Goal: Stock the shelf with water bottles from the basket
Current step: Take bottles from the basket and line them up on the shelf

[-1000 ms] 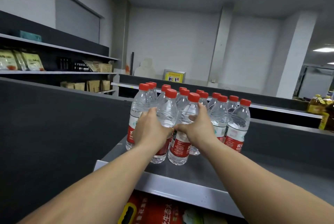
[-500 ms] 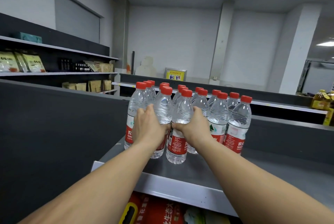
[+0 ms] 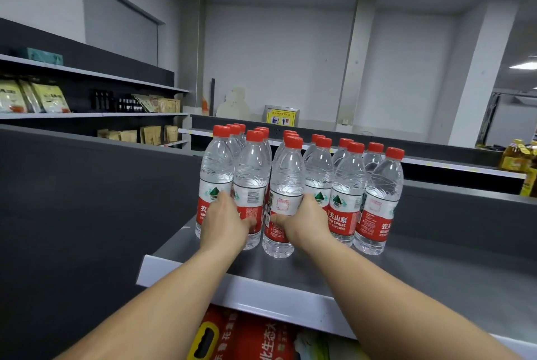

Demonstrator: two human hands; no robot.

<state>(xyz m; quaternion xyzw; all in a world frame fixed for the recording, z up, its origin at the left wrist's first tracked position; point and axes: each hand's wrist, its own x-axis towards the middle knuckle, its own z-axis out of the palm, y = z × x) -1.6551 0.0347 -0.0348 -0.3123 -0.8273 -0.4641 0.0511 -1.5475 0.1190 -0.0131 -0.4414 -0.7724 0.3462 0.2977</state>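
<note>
Several clear water bottles with red caps and red labels stand in rows on the grey top shelf (image 3: 334, 269). My left hand (image 3: 222, 221) is wrapped around the lower part of one front bottle (image 3: 252, 185). My right hand (image 3: 305, 221) grips the neighbouring front bottle (image 3: 286, 185) at its label. Both bottles stand upright on the shelf, close together, in front of the other rows. The rightmost bottle (image 3: 380, 199) stands free of my hands. No basket is in view.
A dark panel (image 3: 87, 199) rises on the left of the shelf. A red bag (image 3: 247, 336) lies on the level below. Wall shelves (image 3: 87, 114) at the left hold packets and small dark bottles. Yellow oil bottles (image 3: 517, 156) stand at the far right.
Both hands have slid down from the bottles' shoulders to their labels. The two held bottles now stand lower and closer to the rows behind them.
</note>
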